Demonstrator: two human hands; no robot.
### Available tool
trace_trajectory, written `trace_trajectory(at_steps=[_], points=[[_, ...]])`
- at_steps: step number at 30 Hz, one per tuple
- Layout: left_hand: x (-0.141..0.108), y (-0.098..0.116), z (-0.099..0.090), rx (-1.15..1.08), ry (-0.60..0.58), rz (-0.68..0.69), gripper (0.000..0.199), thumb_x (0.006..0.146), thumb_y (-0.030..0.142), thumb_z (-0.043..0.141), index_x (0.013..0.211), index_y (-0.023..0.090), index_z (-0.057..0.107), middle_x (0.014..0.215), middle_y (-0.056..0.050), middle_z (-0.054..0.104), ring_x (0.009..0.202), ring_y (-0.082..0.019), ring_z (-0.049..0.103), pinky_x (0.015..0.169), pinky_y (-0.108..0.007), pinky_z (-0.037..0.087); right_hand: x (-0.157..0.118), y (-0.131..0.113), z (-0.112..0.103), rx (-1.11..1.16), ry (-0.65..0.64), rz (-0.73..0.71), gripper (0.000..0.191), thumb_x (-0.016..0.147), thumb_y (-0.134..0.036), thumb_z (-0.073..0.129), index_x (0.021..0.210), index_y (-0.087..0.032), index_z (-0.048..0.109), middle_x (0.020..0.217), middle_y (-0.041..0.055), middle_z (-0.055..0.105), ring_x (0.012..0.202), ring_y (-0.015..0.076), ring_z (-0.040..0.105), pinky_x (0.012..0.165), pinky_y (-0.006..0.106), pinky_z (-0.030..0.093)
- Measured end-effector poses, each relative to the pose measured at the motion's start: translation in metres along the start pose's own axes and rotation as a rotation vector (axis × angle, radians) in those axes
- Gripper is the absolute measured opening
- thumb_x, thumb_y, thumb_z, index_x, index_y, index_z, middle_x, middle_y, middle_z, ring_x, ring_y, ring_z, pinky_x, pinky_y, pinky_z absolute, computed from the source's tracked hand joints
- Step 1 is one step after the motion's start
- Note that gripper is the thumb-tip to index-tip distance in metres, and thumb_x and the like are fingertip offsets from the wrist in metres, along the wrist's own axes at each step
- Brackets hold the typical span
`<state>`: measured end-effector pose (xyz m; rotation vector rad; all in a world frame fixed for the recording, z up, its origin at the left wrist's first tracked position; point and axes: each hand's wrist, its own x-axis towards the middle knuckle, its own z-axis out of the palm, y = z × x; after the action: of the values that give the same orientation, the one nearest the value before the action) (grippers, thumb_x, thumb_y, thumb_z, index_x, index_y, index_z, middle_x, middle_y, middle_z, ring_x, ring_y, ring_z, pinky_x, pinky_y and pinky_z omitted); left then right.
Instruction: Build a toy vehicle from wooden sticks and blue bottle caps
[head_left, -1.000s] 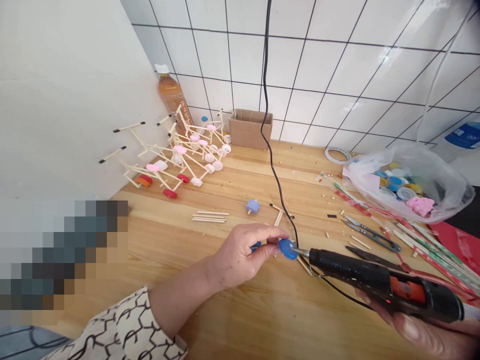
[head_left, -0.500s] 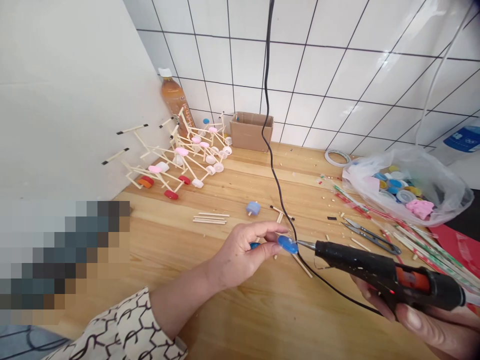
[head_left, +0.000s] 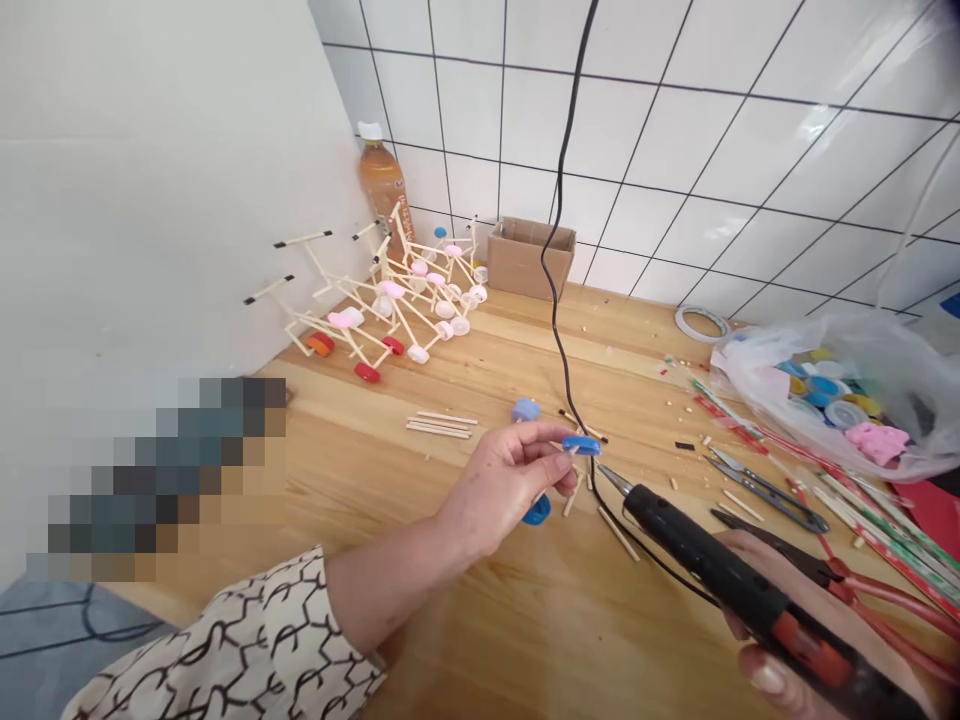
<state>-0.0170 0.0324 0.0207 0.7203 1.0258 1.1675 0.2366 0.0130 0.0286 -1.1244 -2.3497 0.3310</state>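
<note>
My left hand (head_left: 504,482) pinches a thin wooden stick with a blue plastic bottle cap (head_left: 581,445) at its upper end and a second blue cap (head_left: 536,511) below the fingers. My right hand (head_left: 765,672) grips a black hot glue gun (head_left: 712,552) low at the lower right. The gun's metal nozzle (head_left: 613,480) points up and left, a short gap from the upper blue cap. Part of the right hand is hidden behind the gun. A black power cable (head_left: 561,300) runs down past the nozzle.
A wooden worktop (head_left: 480,600) carries loose sticks (head_left: 441,425), a capped stick (head_left: 526,409), and stick models with cap wheels (head_left: 394,305). Behind stand a cardboard box (head_left: 529,258) and an amber bottle (head_left: 382,185). At right lie a plastic bag of caps (head_left: 832,395), snips (head_left: 769,492) and red-handled scissors (head_left: 847,575).
The glue gun has drawn back from the blue cap toward the lower right. My left hand has turned the stick, showing the cap's edge and the lower cap. The view has swung slightly.
</note>
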Motion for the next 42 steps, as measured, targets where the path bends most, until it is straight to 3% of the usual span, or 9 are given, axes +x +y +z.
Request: trace_trajectory(at_steps=[4, 6, 12, 20, 29, 33, 37, 42], points=[[0.000, 0.002, 0.003, -0.081, 0.000, -0.025, 0.022, 0.067, 0.019, 0.069, 0.087, 0.011, 0.064, 0.057, 0.000, 0.063, 0.053, -0.009, 0.058, 0.050, -0.019, 0.039, 0.001, 0.001, 0.003, -0.017, -0.068, -0.101, 0.028, 0.084, -0.042, 0.048, 0.107, -0.026, 0.054, 0.095, 0.0075, 0.065, 0.081, 0.0244, 0.067, 0.064, 0.029, 0.056], [-0.001, 0.003, 0.005, -0.114, -0.002, -0.034, 0.021, 0.066, 0.019, 0.070, 0.084, 0.011, 0.064, 0.056, 0.000, 0.063, 0.052, -0.009, 0.058, 0.054, -0.021, 0.043, -0.002, 0.003, 0.007, -0.037, -0.098, -0.146, 0.031, 0.081, -0.040, 0.052, 0.108, -0.025, 0.052, 0.097, 0.0080, 0.064, 0.082, 0.0250, 0.067, 0.062, 0.029, 0.055], [-0.001, 0.000, 0.005, -0.162, -0.023, -0.036, 0.029, 0.061, 0.025, 0.076, 0.083, 0.012, 0.063, 0.057, 0.001, 0.064, 0.052, -0.009, 0.059, 0.058, -0.025, 0.046, -0.005, -0.005, 0.020, -0.034, -0.003, -0.044, 0.030, 0.082, -0.036, 0.045, 0.109, -0.024, 0.048, 0.099, 0.0103, 0.060, 0.087, 0.0267, 0.064, 0.066, 0.033, 0.053], [-0.001, -0.005, 0.002, -0.161, -0.067, -0.017, 0.028, 0.061, 0.026, 0.076, 0.083, 0.013, 0.064, 0.057, 0.002, 0.064, 0.053, -0.010, 0.059, 0.059, -0.025, 0.046, 0.001, 0.007, 0.005, -0.152, -0.106, -0.205, 0.040, 0.077, -0.029, 0.055, 0.115, -0.023, 0.046, 0.098, 0.0085, 0.063, 0.081, 0.0247, 0.067, 0.061, 0.029, 0.055], [-0.003, -0.002, 0.003, -0.102, -0.070, -0.051, 0.024, 0.064, 0.024, 0.074, 0.082, 0.012, 0.065, 0.058, 0.001, 0.064, 0.054, -0.010, 0.060, 0.059, -0.024, 0.046, -0.011, -0.001, 0.016, -0.023, -0.046, -0.037, 0.038, 0.078, -0.033, 0.049, 0.115, -0.024, 0.047, 0.104, 0.0106, 0.062, 0.093, 0.0295, 0.063, 0.070, 0.038, 0.054], [-0.002, -0.003, 0.003, -0.119, -0.061, -0.043, 0.024, 0.063, 0.023, 0.074, 0.083, 0.013, 0.064, 0.058, 0.001, 0.065, 0.054, -0.010, 0.060, 0.060, -0.025, 0.047, -0.011, -0.001, 0.012, -0.045, -0.130, -0.073, 0.039, 0.077, -0.029, 0.052, 0.115, -0.023, 0.048, 0.103, 0.0103, 0.062, 0.092, 0.0288, 0.064, 0.069, 0.036, 0.054], [-0.003, -0.002, 0.003, -0.086, -0.064, -0.045, 0.019, 0.067, 0.020, 0.071, 0.084, 0.012, 0.065, 0.058, 0.000, 0.064, 0.055, -0.010, 0.060, 0.061, -0.025, 0.046, -0.010, -0.001, 0.012, -0.054, -0.075, -0.065, 0.036, 0.078, -0.027, 0.049, 0.114, -0.022, 0.047, 0.102, 0.0104, 0.061, 0.090, 0.0280, 0.064, 0.068, 0.035, 0.054], [-0.004, 0.001, 0.004, -0.063, -0.050, -0.055, 0.018, 0.067, 0.018, 0.069, 0.083, 0.011, 0.064, 0.058, 0.000, 0.064, 0.054, -0.009, 0.059, 0.059, -0.024, 0.045, -0.011, -0.001, 0.011, -0.103, -0.117, -0.168, 0.046, 0.076, -0.028, 0.052, 0.120, -0.021, 0.041, 0.101, 0.0098, 0.059, 0.086, 0.0267, 0.064, 0.066, 0.034, 0.055]])
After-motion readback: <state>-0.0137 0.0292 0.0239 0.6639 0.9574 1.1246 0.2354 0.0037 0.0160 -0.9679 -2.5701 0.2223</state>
